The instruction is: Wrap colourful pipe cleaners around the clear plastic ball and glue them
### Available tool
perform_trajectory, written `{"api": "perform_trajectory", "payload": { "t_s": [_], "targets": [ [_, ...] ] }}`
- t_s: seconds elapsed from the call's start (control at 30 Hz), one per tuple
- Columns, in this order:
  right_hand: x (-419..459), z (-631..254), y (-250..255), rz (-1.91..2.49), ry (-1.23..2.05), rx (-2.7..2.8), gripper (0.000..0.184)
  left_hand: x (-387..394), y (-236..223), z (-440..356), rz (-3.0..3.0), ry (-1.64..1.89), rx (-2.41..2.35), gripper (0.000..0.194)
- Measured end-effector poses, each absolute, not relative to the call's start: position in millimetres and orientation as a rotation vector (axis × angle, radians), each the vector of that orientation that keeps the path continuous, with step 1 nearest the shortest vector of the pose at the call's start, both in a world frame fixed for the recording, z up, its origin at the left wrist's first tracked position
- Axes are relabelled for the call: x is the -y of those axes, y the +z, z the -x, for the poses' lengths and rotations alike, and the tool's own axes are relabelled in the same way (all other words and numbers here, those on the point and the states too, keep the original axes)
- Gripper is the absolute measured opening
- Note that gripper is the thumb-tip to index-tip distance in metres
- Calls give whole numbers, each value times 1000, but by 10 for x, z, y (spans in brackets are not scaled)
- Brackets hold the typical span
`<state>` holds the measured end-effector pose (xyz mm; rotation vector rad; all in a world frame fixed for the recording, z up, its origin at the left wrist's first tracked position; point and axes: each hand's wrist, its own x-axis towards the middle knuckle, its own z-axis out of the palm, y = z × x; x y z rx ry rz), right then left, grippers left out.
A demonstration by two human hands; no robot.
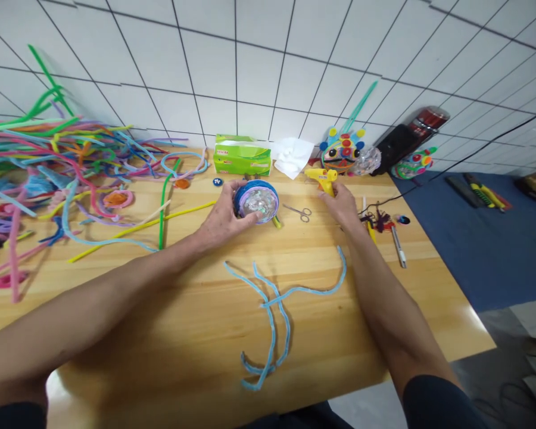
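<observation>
My left hand [227, 217] is closed round a round container [258, 201] with a clear, shiny middle and a blue and lilac rim, its thumb lying over the near edge. Over to the right, my right hand [340, 204] grips the handle of a yellow glue gun [322, 177], whose nozzle points left. Small scissors [300, 212] lie on the wood between both hands. Nearer to me, several light blue pipe cleaners [272, 322] lie bent and crossed on the table.
A large heap of coloured pipe cleaners [71, 161] covers the left side. At the wall stand a green tissue pack [242, 158], a decorated craft head [340, 154] and a dark red flask [429, 122]. A utility knife [399, 247] lies by the table's right edge. A black cord [473, 149] runs rightward.
</observation>
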<state>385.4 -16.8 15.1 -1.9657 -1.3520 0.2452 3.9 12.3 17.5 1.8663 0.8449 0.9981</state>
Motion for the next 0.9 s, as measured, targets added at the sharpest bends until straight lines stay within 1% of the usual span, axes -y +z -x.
{"api": "perform_trajectory", "payload": {
  "t_s": [0.1, 0.3, 0.43, 0.53, 0.67, 0.77, 0.9],
  "targets": [
    [163, -3823, 147, 1985, 243, 1330, 41, -122, 167, -55, -1882, 999, -855, 80],
    [129, -3812, 188, 2019, 179, 1278, 32, -147, 70, -30, -1938, 1068, -762, 85],
    [178, -3937, 394, 1989, 59, 1193, 31, -176, 29, -16, -1960, 1073, -738, 87],
    [264, -3933, 626, 1849, 46, 1140, 35, -186, 21, -20, -1973, 1087, -748, 87],
    [413, -3641, 893, 1642, 137, 1188, 41, -197, 30, -27, -1987, 1071, -777, 92],
    [510, -3339, 988, 1595, 192, 1249, 39, -213, 51, -28, -2039, 1073, -752, 96],
    [622, -3037, 980, 1597, 138, 1296, 39, -228, 60, -34, -2104, 1092, -686, 91]
  ]
}}
